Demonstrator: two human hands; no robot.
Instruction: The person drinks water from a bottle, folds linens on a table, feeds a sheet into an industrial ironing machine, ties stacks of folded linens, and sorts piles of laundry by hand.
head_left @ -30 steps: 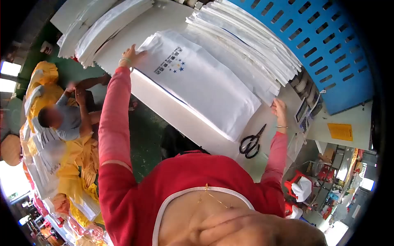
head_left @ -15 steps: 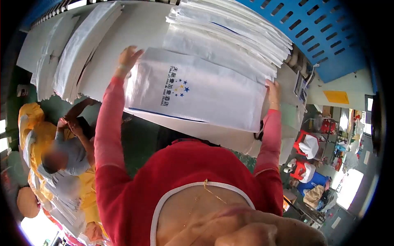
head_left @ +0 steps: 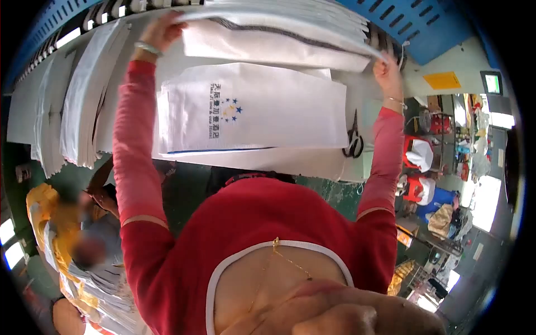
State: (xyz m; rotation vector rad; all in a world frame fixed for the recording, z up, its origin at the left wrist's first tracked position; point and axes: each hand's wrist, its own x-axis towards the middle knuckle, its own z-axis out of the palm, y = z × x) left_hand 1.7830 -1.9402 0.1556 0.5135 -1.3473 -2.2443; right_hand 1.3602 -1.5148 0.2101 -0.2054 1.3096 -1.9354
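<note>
The left hand (head_left: 164, 32) is clamping the left end of a white sheet (head_left: 262, 47), and the right hand (head_left: 387, 71) is pinching its right corner, the hands standing well apart. The sheet is stretching between them above the far part of the surface (head_left: 312, 159), with a dark band running along it below its upper edge.

A printed white bag (head_left: 279, 106) is lying flat near the middle of the surface's near edge, its dark lettering and stars facing up toward its left end and a blue line running along its near side. Scissors (head_left: 353, 139) are resting just beside the bag's right end, close to the near right corner of the surface. White stacks (head_left: 89, 95) are lying side by side at the left end, their lower ends hanging past the near edge. Another white stack (head_left: 318, 14) is lying along the far edge, partly hidden by the sheet.

Blue slotted panels (head_left: 402, 22) are standing beyond the far corners. To the right, a yellow label (head_left: 441, 81) is showing on a pale panel, and red stools (head_left: 413, 153) are standing in the room with white cloth on them. At lower left, another person (head_left: 97, 245), blurred, is sitting among yellow and white material (head_left: 61, 223) beside the green floor (head_left: 190, 195).
</note>
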